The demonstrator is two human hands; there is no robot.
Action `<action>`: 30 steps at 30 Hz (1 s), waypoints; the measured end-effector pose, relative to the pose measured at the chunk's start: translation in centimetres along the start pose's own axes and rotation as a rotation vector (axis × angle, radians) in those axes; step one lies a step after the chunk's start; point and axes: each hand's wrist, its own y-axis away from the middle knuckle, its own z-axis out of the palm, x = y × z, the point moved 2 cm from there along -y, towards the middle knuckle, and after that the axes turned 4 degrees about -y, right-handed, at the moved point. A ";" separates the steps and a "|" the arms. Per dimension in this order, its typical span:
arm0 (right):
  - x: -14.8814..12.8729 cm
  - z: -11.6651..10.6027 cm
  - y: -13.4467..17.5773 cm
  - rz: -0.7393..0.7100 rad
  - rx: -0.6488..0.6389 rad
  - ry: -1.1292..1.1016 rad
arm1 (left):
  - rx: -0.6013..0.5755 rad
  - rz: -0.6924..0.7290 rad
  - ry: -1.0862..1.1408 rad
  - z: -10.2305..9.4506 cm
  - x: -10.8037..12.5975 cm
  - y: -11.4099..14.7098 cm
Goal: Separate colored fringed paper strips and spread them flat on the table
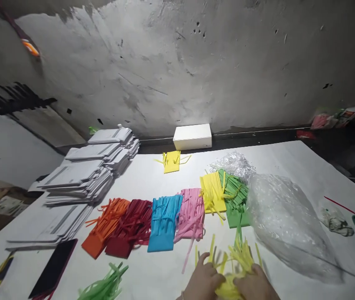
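My left hand (202,280) is at the bottom edge, its fingers curled onto yellow fringed paper (232,287). From the other side my right hand (257,284) grips the same paper. Its loose strips fan upward between and beyond both hands; its lower end is cut off by the frame. Just beyond lie bundles of cut paper strips: orange (105,225), dark red (130,227), blue (164,223), pink (192,212), yellow (213,191) and green (235,200). A smaller yellow piece (172,161) lies farther back.
Stacks of white flat sheets (74,173) stand at left, with a dark phone-like slab (55,268) nearer. Loose green strips (104,285) lie at the front. A clear plastic bag (286,221) and shiny shreds (233,164) sit at right. A white box (192,136) stands by the wall.
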 end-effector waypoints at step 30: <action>0.3 0.6 5.3 0.037 -0.030 0.168 | 0.270 -0.145 -0.351 6.5 -1.7 8.9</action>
